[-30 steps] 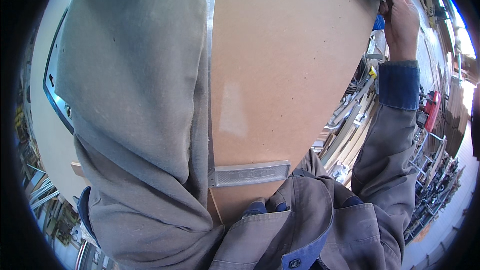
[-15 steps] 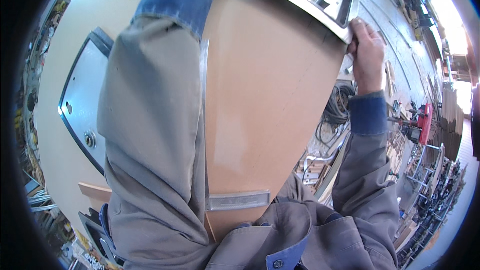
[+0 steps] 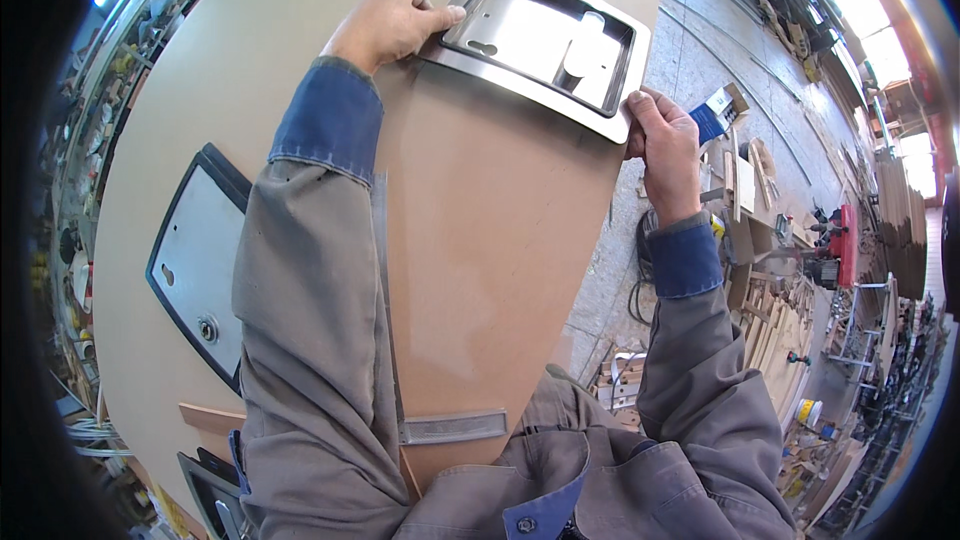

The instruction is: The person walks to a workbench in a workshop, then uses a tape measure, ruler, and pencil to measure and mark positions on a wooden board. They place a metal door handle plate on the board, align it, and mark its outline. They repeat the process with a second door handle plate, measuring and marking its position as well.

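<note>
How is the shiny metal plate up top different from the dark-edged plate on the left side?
The shiny silver recessed metal plate is held by both hands, left hand and right hand; the dark-rimmed grey plate is touched by neither. The silver one has a bright rim, the grey one a black rim. Both are rectangular, with round corners, on the tan board.

We cannot see the left hand (image 3: 385, 25) palm — it lies face down on the recessed steel plate (image 3: 540, 40), covering that corner. The right hand (image 3: 665, 145) fingertips wrap behind the plate's edge, out of sight. Our left sleeve (image 3: 310, 340) hides part of the brown panel (image 3: 490, 240) and the metal strip (image 3: 452, 428). Workshop clutter (image 3: 790, 320) at right — too small and bent to identify.
</note>
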A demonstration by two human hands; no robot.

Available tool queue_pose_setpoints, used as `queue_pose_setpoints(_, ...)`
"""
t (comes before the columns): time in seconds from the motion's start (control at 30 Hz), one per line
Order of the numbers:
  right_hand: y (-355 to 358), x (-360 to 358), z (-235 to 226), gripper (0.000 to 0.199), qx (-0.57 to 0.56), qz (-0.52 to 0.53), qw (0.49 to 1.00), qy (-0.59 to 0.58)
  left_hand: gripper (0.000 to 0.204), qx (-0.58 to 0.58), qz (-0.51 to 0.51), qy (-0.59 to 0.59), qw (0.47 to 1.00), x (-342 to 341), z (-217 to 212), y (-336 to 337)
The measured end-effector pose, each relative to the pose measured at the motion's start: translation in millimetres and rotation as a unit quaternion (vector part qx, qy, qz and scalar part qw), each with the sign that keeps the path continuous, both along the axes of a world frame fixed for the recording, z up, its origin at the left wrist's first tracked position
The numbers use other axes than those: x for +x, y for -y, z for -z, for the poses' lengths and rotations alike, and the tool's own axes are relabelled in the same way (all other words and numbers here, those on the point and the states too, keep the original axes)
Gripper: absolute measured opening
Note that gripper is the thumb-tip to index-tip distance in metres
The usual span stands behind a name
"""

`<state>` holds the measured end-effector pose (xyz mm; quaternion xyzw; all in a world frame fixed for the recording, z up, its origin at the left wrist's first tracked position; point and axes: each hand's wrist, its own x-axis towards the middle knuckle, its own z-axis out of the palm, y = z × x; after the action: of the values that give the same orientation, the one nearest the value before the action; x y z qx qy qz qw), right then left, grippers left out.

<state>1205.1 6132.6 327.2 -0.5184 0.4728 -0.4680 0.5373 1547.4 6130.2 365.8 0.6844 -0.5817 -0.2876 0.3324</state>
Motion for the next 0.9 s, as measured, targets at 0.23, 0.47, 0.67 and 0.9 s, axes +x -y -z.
queue_pose_setpoints(0.23, -4, 2, 3, 0.032, 0.001, -0.004, 1.0, 0.005, 0.044, 0.019, -0.016, -0.011, 1.0, -4, -1, -8)
queue_pose_setpoints(0.47, -3, 0, 6, 0.032, 0.001, 0.002, 1.0, 0.002, 0.046, 0.01, -0.006, -0.011, 1.0, -2, 5, -4)
queue_pose_setpoints(0.67, -1, -2, 5, 0.031, 0.001, -0.006, 1.0, -0.003, 0.053, 0.017, -0.007, -0.014, 1.0, 2, 12, 2)
queue_pose_setpoints(0.9, -2, 1, 7, 0.029, 0.003, -0.012, 1.0, 0.005, 0.047, -0.006, -0.008, -0.009, 1.0, 4, 14, -4)
